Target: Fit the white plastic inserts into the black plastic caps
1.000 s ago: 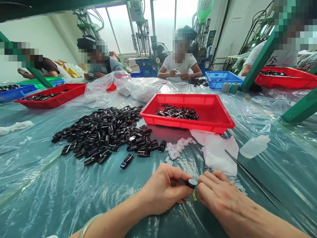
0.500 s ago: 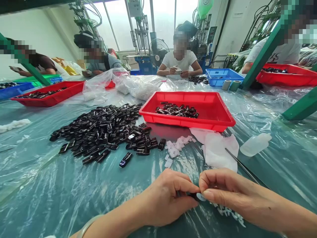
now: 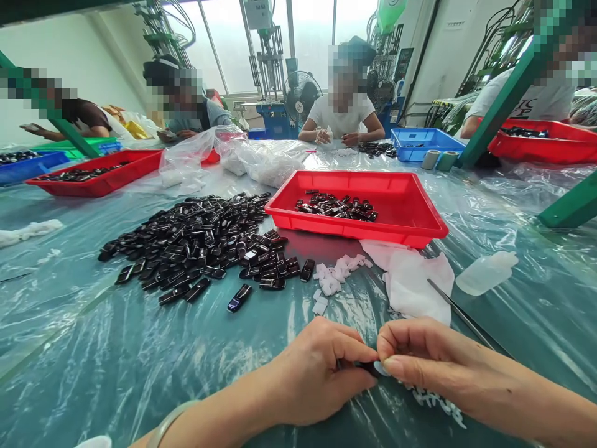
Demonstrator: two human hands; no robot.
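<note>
My left hand (image 3: 321, 376) is closed around a small glossy black part (image 3: 366, 367), mostly hidden by the fingers. At the part's right end, my right hand (image 3: 433, 364) pinches a small whitish piece (image 3: 381, 369) between thumb and forefinger. The fingertips of both hands nearly touch. Below my right hand lie several white scraps (image 3: 436, 401). Ahead to the left is a large heap of similar black parts (image 3: 200, 242), with a single black part (image 3: 239, 298) lying in front of it. A small pile of white pieces (image 3: 333, 277) sits just beyond my hands.
A red tray (image 3: 405, 214) holding black parts stands ahead. To the right are a white cloth (image 3: 417, 283), tweezers (image 3: 459, 312) and a translucent bottle (image 3: 487, 274). Plastic sheeting covers the table. Green posts (image 3: 517, 93) rise at the sides, and several people sit around the table.
The view has shifted slightly, so everything sits a little further right. My hands keep almost the same pose. Across the table, a person's hands have moved apart.
</note>
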